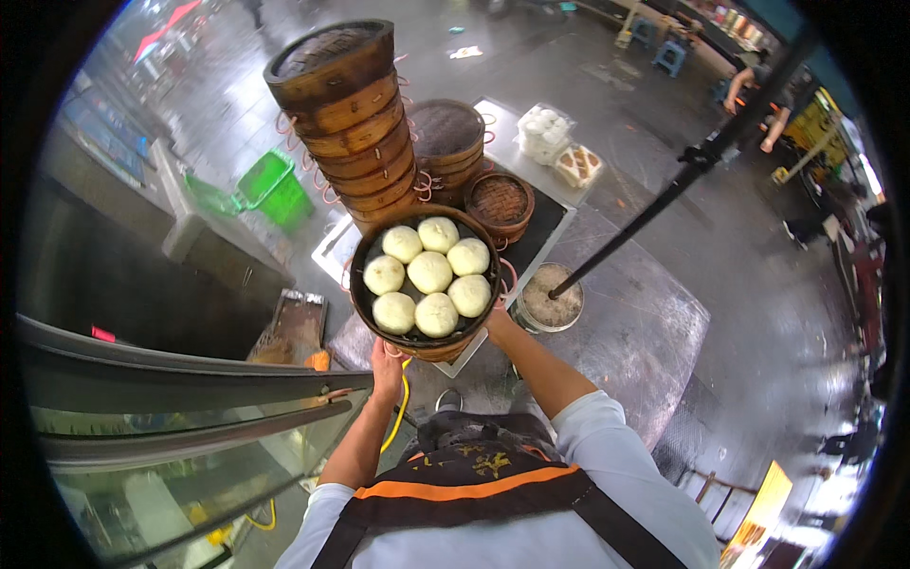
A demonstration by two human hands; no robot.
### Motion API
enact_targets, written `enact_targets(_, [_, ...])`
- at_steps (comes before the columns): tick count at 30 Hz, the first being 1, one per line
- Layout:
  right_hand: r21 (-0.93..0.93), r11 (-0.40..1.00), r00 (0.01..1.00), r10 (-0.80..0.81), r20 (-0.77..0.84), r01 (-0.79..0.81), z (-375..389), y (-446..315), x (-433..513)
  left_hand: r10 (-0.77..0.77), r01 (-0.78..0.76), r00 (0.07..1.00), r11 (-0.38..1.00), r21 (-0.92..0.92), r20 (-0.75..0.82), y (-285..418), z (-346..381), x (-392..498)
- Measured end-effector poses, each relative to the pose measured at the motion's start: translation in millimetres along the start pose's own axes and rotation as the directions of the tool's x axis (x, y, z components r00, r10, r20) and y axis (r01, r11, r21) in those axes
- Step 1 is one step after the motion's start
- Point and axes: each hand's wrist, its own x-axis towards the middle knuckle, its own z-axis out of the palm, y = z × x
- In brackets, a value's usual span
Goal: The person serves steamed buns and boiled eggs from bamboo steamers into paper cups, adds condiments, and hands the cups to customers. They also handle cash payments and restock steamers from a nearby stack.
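A round bamboo steamer basket (435, 350) is held between my two hands, with several pale steamed buns (429, 272) set in a ring around one in the middle. My left hand (387, 368) grips its near left side, by a pink loop handle. On the near right side my right hand (499, 321) grips it, close to another pink loop (508, 283); the fingers of both hands are partly hidden under the basket. Just beyond it rises a tall stack of bamboo steamers (362, 142) topped by a woven lid (327, 53).
Behind stand a shorter steamer stack (448, 135) and a small lidded steamer (500, 203). Clear food packs (544, 131) lie farther right. A black pole (640, 213) rises from a filled bucket (549, 299). Left are a green bin (270, 185) and a glass case (192, 455). Another person (764, 99) is far right.
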Motion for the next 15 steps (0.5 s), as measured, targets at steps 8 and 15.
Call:
enact_targets(8, [-0.168, 0.943, 0.916, 0.220, -0.335, -0.288, -54, -78, 94, 0.124, -0.116, 0.976, 0.992, 0.055, -0.180, -32, 71, -22])
enact_targets(15, [-0.113, 0.958, 0.915, 0.211, -0.342, -0.263, -52, -98, 140, 0.124, -0.130, 0.960, 0.991, -0.009, -0.253, -49, 106, -24])
